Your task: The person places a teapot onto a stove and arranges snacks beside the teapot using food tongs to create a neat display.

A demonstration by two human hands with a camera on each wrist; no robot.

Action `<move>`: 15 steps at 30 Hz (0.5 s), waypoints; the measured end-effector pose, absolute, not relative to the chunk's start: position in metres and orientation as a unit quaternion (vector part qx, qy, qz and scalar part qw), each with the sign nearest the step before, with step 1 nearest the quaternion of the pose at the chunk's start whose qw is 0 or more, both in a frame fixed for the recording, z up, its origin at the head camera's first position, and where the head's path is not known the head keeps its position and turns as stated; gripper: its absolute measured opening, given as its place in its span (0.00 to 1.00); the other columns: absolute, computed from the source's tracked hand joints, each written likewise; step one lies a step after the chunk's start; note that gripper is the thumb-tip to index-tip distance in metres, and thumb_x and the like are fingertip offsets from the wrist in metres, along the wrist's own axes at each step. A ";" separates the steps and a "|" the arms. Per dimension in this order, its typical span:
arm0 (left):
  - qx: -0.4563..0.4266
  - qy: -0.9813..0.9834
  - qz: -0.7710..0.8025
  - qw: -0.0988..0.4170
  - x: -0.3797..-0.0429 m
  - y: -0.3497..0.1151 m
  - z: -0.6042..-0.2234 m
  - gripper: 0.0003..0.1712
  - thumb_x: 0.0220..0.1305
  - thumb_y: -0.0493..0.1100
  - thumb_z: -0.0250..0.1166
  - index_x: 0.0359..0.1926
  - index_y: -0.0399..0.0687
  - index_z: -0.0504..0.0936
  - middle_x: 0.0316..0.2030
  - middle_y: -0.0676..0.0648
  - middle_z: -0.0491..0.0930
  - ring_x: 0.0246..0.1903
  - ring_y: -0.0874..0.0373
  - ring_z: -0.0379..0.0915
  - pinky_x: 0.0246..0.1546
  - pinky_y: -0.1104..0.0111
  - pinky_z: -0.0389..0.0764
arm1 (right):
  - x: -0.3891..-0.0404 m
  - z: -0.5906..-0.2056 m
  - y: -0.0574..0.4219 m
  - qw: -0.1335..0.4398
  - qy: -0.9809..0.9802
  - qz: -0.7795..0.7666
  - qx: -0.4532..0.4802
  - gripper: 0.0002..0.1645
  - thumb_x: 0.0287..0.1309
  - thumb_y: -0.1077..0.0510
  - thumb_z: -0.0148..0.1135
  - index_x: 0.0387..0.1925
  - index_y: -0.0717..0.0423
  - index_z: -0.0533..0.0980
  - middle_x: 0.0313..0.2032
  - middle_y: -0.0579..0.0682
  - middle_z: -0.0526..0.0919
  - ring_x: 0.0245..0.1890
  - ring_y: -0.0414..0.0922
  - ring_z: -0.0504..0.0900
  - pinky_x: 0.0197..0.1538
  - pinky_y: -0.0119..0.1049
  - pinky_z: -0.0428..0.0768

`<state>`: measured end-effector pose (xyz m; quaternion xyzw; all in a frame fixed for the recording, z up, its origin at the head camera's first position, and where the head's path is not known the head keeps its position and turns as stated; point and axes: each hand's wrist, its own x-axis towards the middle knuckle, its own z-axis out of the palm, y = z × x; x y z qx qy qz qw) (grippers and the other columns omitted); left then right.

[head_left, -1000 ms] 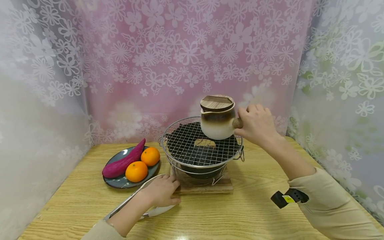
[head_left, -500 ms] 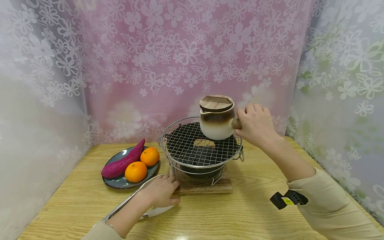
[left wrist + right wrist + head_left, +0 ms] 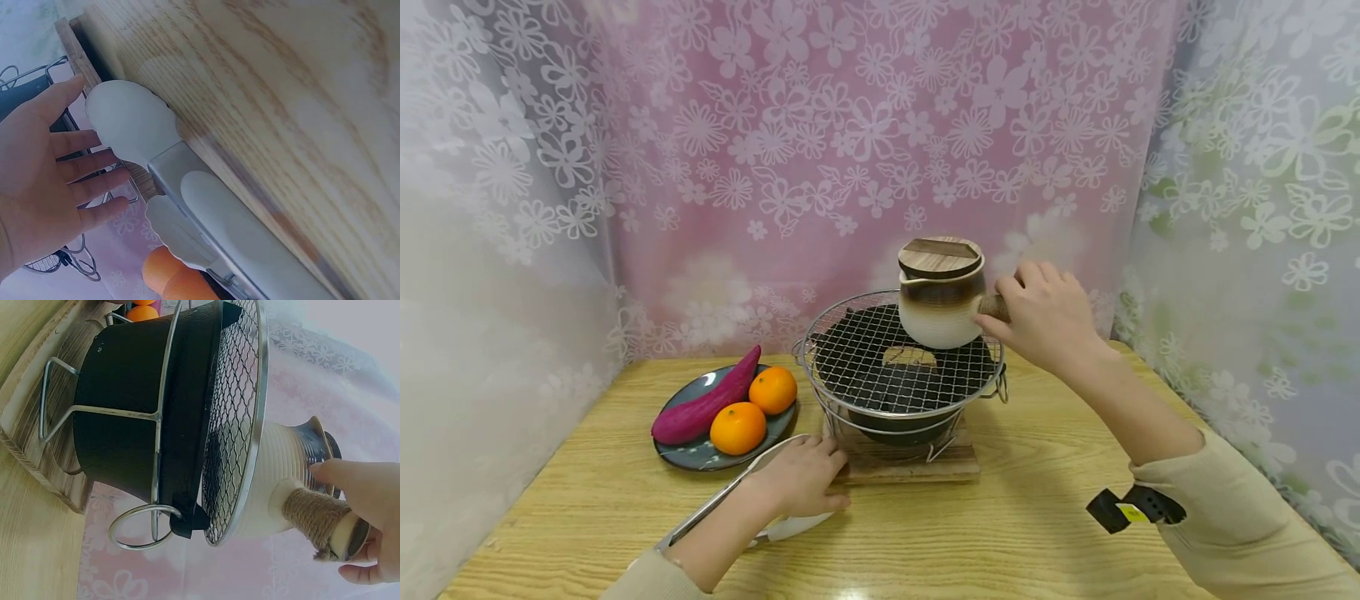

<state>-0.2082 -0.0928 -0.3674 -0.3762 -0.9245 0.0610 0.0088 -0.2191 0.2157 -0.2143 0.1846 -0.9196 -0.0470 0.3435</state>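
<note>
A brown-and-cream side-handled teapot [image 3: 942,312] with a wooden lid [image 3: 940,256] stands upright on the wire mesh [image 3: 865,367] of a round black tabletop grill [image 3: 137,400]. My right hand [image 3: 1045,317] is at its twine-wrapped handle [image 3: 315,515]. In the right wrist view the thumb lies over the handle and the fingers sit loosely past its end, not wrapped round it. My left hand [image 3: 801,479] lies by the front left of the wooden board [image 3: 917,472], fingers straight. Under and beside it are metal tongs [image 3: 206,206] with pale heads, holding nothing.
Left of the grill, a dark plate [image 3: 685,457] holds a purple sweet potato [image 3: 707,408] and two oranges [image 3: 737,427]. A flowered pink curtain [image 3: 850,167] closes off the back. Ring handles [image 3: 144,528] stick out from the grill's sides.
My right hand has loosened and shifted slightly right, showing more of the handle. The teapot stays in place on the mesh. The left hand has not moved.
</note>
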 end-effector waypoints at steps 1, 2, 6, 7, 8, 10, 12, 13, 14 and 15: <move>-0.376 -0.924 0.061 0.009 -0.208 -0.093 -0.368 0.29 0.55 0.63 0.62 0.48 0.45 0.78 0.43 0.47 0.74 0.47 0.49 0.71 0.53 0.56 0.68 | -0.218 -0.214 0.216 0.344 -0.920 -0.039 0.186 0.23 0.51 0.43 0.64 0.27 0.59 0.71 0.27 0.55 0.68 0.27 0.53 0.67 0.27 0.45 0.67; -0.376 -0.924 0.061 0.009 -0.208 -0.093 -0.367 0.29 0.55 0.63 0.62 0.47 0.45 0.78 0.43 0.47 0.74 0.47 0.49 0.71 0.53 0.56 0.68 | -0.217 -0.215 0.217 0.345 -0.919 -0.031 0.187 0.22 0.52 0.43 0.64 0.28 0.59 0.71 0.27 0.55 0.68 0.27 0.53 0.68 0.27 0.45 0.68; -0.377 -0.924 0.063 0.011 -0.208 -0.093 -0.367 0.29 0.55 0.63 0.62 0.48 0.45 0.77 0.43 0.47 0.74 0.47 0.49 0.71 0.53 0.56 0.68 | -0.215 -0.216 0.220 0.360 -0.914 0.001 0.186 0.22 0.52 0.44 0.63 0.30 0.60 0.74 0.28 0.57 0.72 0.26 0.54 0.72 0.24 0.47 0.71; -0.377 -0.924 0.064 0.011 -0.208 -0.093 -0.367 0.29 0.56 0.63 0.62 0.48 0.45 0.77 0.43 0.47 0.74 0.47 0.49 0.71 0.54 0.56 0.68 | -0.215 -0.216 0.221 0.365 -0.912 0.008 0.186 0.22 0.52 0.44 0.64 0.32 0.60 0.75 0.29 0.57 0.74 0.26 0.54 0.73 0.23 0.48 0.72; -0.377 -0.924 0.066 0.012 -0.208 -0.093 -0.367 0.30 0.56 0.63 0.61 0.48 0.45 0.77 0.44 0.46 0.74 0.48 0.49 0.71 0.54 0.56 0.68 | -0.215 -0.216 0.222 0.370 -0.910 0.015 0.184 0.22 0.52 0.44 0.64 0.32 0.60 0.76 0.29 0.58 0.75 0.27 0.55 0.74 0.23 0.49 0.72; -0.378 -0.923 0.067 0.012 -0.208 -0.093 -0.366 0.30 0.56 0.63 0.61 0.49 0.45 0.77 0.44 0.46 0.74 0.48 0.48 0.71 0.54 0.56 0.68 | -0.215 -0.216 0.224 0.380 -0.906 0.028 0.183 0.22 0.51 0.44 0.65 0.34 0.60 0.77 0.31 0.59 0.77 0.29 0.56 0.76 0.24 0.51 0.73; -0.378 -0.923 0.068 0.012 -0.208 -0.094 -0.366 0.30 0.56 0.63 0.61 0.50 0.45 0.77 0.45 0.46 0.75 0.48 0.48 0.71 0.54 0.56 0.68 | -0.214 -0.215 0.226 0.391 -0.901 0.039 0.186 0.21 0.51 0.46 0.65 0.35 0.61 0.78 0.32 0.59 0.78 0.31 0.57 0.76 0.25 0.52 0.74; -0.378 -0.923 0.067 0.010 -0.208 -0.094 -0.366 0.30 0.56 0.63 0.61 0.50 0.45 0.77 0.45 0.46 0.75 0.49 0.48 0.71 0.54 0.56 0.68 | -0.214 -0.215 0.227 0.396 -0.898 0.045 0.186 0.21 0.51 0.47 0.65 0.35 0.62 0.78 0.32 0.59 0.78 0.31 0.57 0.76 0.25 0.52 0.74; -0.377 -0.924 0.064 0.007 -0.209 -0.094 -0.366 0.30 0.56 0.63 0.61 0.50 0.45 0.77 0.45 0.45 0.75 0.49 0.48 0.71 0.54 0.56 0.68 | -0.213 -0.214 0.228 0.401 -0.896 0.052 0.185 0.20 0.51 0.48 0.65 0.35 0.62 0.78 0.32 0.58 0.78 0.32 0.57 0.77 0.26 0.52 0.74; -0.376 -0.925 0.061 0.004 -0.209 -0.094 -0.366 0.30 0.56 0.63 0.61 0.50 0.45 0.77 0.45 0.45 0.75 0.49 0.48 0.71 0.54 0.56 0.68 | -0.212 -0.214 0.229 0.405 -0.893 0.058 0.186 0.19 0.52 0.49 0.65 0.34 0.62 0.78 0.32 0.58 0.78 0.33 0.57 0.77 0.26 0.52 0.74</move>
